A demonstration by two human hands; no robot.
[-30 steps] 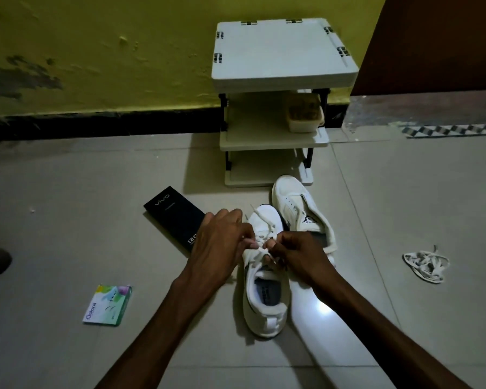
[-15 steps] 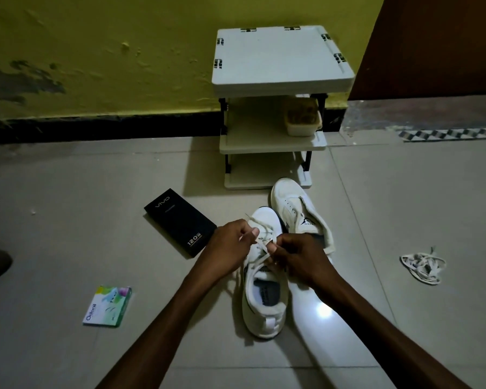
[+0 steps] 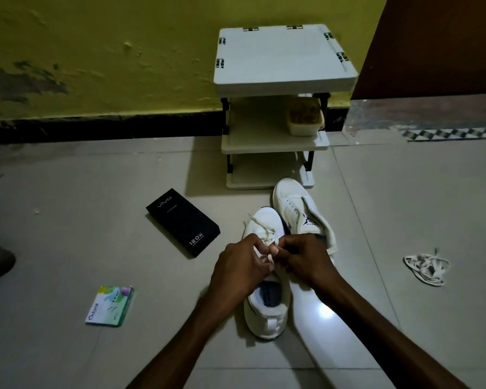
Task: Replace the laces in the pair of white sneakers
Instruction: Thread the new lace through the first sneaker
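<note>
Grey tiles point(image 3: 96, 192) bear a white rack point(image 3: 284, 60) by the wall point(image 3: 96, 51). In front stand the near sneaker point(image 3: 267, 313) and, just beside it toward the rack, the far sneaker point(image 3: 298, 209). Over the near one the left hand point(image 3: 237, 269) and right hand point(image 3: 306, 258) meet, fingers curled, each pinching its lace point(image 3: 263, 230). Loose laces point(image 3: 425, 268) lie well apart on the right.

Head-worn view, forward and down (close)
</note>
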